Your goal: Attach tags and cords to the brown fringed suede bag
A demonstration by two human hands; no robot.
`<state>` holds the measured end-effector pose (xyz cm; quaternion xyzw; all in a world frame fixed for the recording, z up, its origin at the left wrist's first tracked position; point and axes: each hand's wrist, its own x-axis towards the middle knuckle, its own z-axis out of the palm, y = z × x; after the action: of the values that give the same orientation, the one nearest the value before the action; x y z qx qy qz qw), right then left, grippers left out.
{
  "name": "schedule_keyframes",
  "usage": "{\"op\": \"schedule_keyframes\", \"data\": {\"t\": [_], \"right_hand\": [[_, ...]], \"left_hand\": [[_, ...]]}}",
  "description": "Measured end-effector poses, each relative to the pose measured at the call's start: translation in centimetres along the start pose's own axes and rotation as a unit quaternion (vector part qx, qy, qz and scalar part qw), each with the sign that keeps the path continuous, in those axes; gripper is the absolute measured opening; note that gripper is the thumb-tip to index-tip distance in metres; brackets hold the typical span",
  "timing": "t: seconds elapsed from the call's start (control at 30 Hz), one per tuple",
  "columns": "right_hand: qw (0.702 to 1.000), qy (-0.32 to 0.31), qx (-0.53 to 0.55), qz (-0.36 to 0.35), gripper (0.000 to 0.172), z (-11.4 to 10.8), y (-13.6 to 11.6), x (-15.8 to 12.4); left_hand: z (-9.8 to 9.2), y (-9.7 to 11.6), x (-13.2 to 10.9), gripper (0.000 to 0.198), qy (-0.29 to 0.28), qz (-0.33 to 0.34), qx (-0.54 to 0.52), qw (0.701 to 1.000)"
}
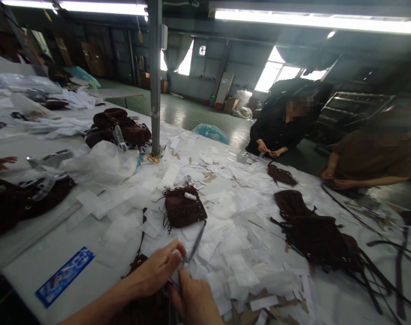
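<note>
Low in the middle of the view, my left hand (159, 270) and my right hand (197, 295) meet with their fingers closed. Both grip a dark strap (197, 241); a small shiny metal piece shows on it between my fingertips. The strap runs up toward a dark brown fringed bag (185, 207), which lies on the table with a white wrapped piece on top. Beneath my forearms is more dark brown material (139, 311), largely hidden by my hands and arms.
White paper scraps (225, 216) cover much of the table. Brown bags with long straps (323, 239) lie to the right, more bags (119, 128) at the left. A metal post (155, 81), orange-handled scissors (153, 159) and a blue packet (65, 276) are around. Two people work across the table.
</note>
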<state>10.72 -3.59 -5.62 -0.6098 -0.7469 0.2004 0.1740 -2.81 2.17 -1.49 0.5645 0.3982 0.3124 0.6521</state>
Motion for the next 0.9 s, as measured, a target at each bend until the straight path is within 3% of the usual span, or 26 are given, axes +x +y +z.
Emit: {"op": "schedule_keyframes", "data": {"t": [0.03, 0.1, 0.17, 0.23, 0.3, 0.37, 0.43, 0.5, 0.57, 0.63, 0.7, 0.77, 0.83, 0.9], "right_hand": [[1.000, -0.014, -0.002, -0.020, 0.016, -0.6, -0.2, 0.2], [0.999, -0.011, 0.036, -0.031, 0.017, -2.0, -0.9, 0.6], [0.995, 0.016, 0.098, -0.009, 0.009, -2.8, -1.9, 0.9], [0.987, 0.058, 0.147, 0.016, 0.011, -2.7, -2.6, 1.1], [0.983, 0.089, 0.159, 0.026, 0.015, -2.1, -2.7, 1.1], [0.989, 0.088, 0.114, 0.025, 0.014, -1.5, -2.1, 1.0], [0.998, 0.053, 0.043, -0.006, 0.011, -1.4, -1.5, 1.1], [0.998, 0.022, 0.006, -0.055, 0.011, -1.9, -1.2, 1.3], [0.997, 0.020, 0.036, -0.070, 0.009, -2.7, -1.6, 1.7], [0.993, 0.045, 0.097, -0.041, 0.009, -3.4, -2.3, 2.0], [0.987, 0.073, 0.147, -0.002, 0.015, -3.8, -2.9, 2.2], [0.986, 0.065, 0.154, 0.014, 0.017, -3.7, -3.0, 2.3], [0.996, 0.021, 0.087, 0.022, 0.013, -3.7, -2.6, 2.2], [0.999, -0.044, -0.012, 0.006, 0.006, -4.0, -2.2, 2.2]], "left_hand": [[-0.2, 0.5, -0.2, 0.030, -0.029, 0.018, 0.059, 0.998], [-0.1, 1.4, -0.1, 0.026, -0.008, 0.034, 0.075, 0.997], [0.5, 1.8, 0.3, 0.032, 0.092, 0.024, -0.039, 0.995], [1.3, 1.6, 0.9, 0.041, 0.185, -0.019, -0.196, 0.963], [1.5, 1.0, 1.3, 0.044, 0.218, -0.060, -0.293, 0.929], [0.9, 0.7, 1.2, 0.042, 0.170, -0.065, -0.264, 0.947], [0.0, 1.1, 0.6, 0.041, 0.065, -0.030, -0.116, 0.991], [-0.8, 2.1, 0.1, 0.035, -0.021, 0.009, 0.043, 0.999], [-0.8, 3.1, 0.0, 0.029, -0.009, 0.026, 0.072, 0.997], [-0.2, 3.6, 0.4, 0.033, 0.080, 0.018, -0.047, 0.996], [0.6, 3.1, 0.9, 0.040, 0.172, -0.010, -0.209, 0.963], [0.9, 2.1, 1.2, 0.043, 0.206, -0.033, -0.292, 0.933], [0.5, 1.2, 0.9, 0.041, 0.150, -0.033, -0.242, 0.958], [-0.4, 1.2, 0.5, 0.041, 0.031, -0.009, -0.087, 0.996]]}}
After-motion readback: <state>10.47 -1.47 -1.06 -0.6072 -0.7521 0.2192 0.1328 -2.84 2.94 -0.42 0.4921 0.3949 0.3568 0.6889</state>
